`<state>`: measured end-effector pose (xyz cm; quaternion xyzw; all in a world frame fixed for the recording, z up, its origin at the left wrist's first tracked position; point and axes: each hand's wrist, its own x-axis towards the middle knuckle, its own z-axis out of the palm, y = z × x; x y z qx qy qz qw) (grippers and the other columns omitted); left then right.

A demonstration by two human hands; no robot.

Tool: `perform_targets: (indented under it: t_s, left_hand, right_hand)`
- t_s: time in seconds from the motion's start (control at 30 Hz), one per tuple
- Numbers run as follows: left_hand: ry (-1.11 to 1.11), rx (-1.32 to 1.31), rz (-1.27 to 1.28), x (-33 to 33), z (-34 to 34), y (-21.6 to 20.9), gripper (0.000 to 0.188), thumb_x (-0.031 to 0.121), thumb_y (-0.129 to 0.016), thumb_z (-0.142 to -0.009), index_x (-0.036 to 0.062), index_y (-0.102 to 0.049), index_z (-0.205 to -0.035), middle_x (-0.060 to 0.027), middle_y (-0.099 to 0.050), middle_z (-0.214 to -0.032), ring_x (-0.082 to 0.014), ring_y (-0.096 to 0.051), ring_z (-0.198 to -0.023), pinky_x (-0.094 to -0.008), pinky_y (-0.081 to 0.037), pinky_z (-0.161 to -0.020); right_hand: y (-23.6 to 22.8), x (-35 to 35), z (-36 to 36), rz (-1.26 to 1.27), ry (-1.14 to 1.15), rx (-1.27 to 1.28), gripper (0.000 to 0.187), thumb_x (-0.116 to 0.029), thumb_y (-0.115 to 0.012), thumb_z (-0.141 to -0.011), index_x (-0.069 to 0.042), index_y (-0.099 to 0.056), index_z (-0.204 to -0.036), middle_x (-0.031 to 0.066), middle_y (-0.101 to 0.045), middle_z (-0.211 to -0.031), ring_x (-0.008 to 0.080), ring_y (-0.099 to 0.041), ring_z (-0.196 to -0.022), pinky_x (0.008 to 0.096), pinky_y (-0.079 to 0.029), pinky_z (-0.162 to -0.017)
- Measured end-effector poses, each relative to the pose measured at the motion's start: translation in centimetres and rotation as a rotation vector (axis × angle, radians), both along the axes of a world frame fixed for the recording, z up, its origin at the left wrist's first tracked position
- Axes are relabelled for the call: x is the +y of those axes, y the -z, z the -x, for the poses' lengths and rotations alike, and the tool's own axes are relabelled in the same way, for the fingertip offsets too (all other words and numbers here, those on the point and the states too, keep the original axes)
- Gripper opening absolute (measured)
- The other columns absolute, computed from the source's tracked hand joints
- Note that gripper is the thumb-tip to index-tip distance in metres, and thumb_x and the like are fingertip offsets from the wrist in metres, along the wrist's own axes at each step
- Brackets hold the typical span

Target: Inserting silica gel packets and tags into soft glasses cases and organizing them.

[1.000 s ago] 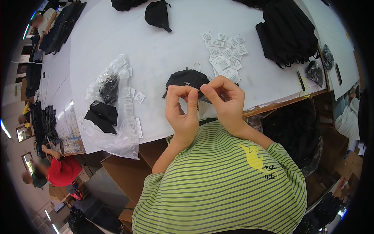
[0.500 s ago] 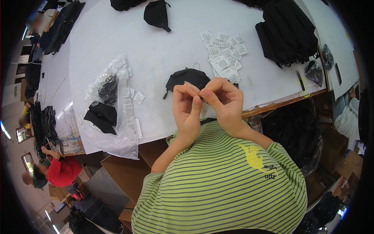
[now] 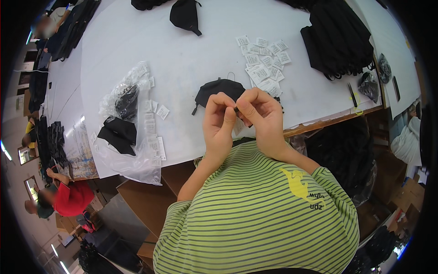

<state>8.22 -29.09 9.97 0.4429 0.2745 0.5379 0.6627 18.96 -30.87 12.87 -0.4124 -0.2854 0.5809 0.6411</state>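
Observation:
Both of my hands meet in front of my body near the table's front edge, fingertips almost touching. My left hand [image 3: 219,124] and my right hand [image 3: 264,119] pinch a small black piece [image 3: 236,110] between thumbs and index fingers. It is mostly hidden, so its kind cannot be made out. A pale tag-like slip [image 3: 238,127] shows below the fingertips, between the hands. Just beyond them a black pouch [image 3: 219,91] lies on the white table [image 3: 182,59], partly covered by my fingers. A thin loop of cord [image 3: 232,76] rises behind it.
Several white printed labels [image 3: 258,72] lie scattered beyond my right hand. A clear plastic bag [image 3: 148,166] with black pieces [image 3: 118,136] is at left. Another black pouch [image 3: 185,17] and a black stack [image 3: 337,41] lie farther off. Scissors [image 3: 352,95] rest near the right edge.
My hands have shifted very slightly, and the fingers below the pinched piece have moved, showing more between the palms. Both hands keep their pinch. The things on the table have not moved.

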Motion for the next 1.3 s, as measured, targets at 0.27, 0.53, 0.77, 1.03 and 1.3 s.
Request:
perform_targets:
  t_s: [0.27,0.53,0.77,1.03,1.3]
  left_hand:
    - [-0.034,0.338,-0.151,1.3,1.8,-0.3,0.011,0.009,-0.054,-0.092,0.0013,-0.053,-0.100,-0.0025,-0.052,-0.096,-0.0103,-0.049,-0.087,-0.0232,-0.039,-0.077]
    - [-0.091,1.111,-0.381,2.2,6.6,7.8,0.039,-0.002,-0.057,-0.078,0.0136,-0.059,-0.114,-0.0048,-0.057,-0.122,-0.0273,-0.045,-0.119,-0.0372,-0.031,-0.100]
    - [-0.212,1.193,-0.647,5.9,6.6,5.7,0.025,0.004,-0.062,-0.079,0.0121,-0.064,-0.102,-0.0021,-0.062,-0.103,-0.0231,-0.053,-0.102,-0.0365,-0.034,-0.091]
    - [-0.009,1.325,-0.691,7.0,6.9,4.7,0.037,0.005,-0.062,-0.081,0.0145,-0.061,-0.117,-0.0044,-0.061,-0.088,-0.0221,-0.054,-0.087,-0.0344,-0.037,-0.084]
    - [-0.225,1.354,-0.861,6.3,6.6,6.1,0.038,0.004,-0.063,-0.078,0.0177,-0.063,-0.113,-0.0039,-0.057,-0.101,-0.0221,-0.051,-0.091,-0.0369,-0.037,-0.083]
  right_hand:
    - [0.2,0.5,-1.5,0.025,0.070,-0.088,0.019,-0.017,-0.066,-0.087,-0.005,-0.057,-0.074,-0.0034,-0.053,-0.065,0.0014,-0.041,-0.056,0.0172,-0.031,-0.051]
    - [0.3,1.1,-2.3,0.062,0.106,-0.066,0.019,-0.017,-0.065,-0.087,-0.007,-0.057,-0.073,-0.0029,-0.053,-0.065,0.0018,-0.040,-0.056,0.0171,-0.031,-0.051]
    - [1.8,2.5,-5.8,-0.069,0.048,-0.614,0.020,-0.021,-0.064,-0.087,-0.007,-0.058,-0.075,0.0000,-0.054,-0.065,0.0099,-0.046,-0.063,0.0228,-0.036,-0.060]
    - [7.3,6.9,-5.1,-0.375,-0.048,-1.464,0.021,-0.025,-0.066,-0.081,-0.011,-0.065,-0.097,0.0053,-0.057,-0.103,0.0246,-0.049,-0.101,0.0362,-0.036,-0.091]
    - [7.5,7.0,-3.9,-0.284,-0.136,-1.458,0.025,-0.017,-0.071,-0.075,-0.013,-0.067,-0.099,0.0031,-0.053,-0.097,0.0222,-0.048,-0.098,0.0358,-0.036,-0.090]
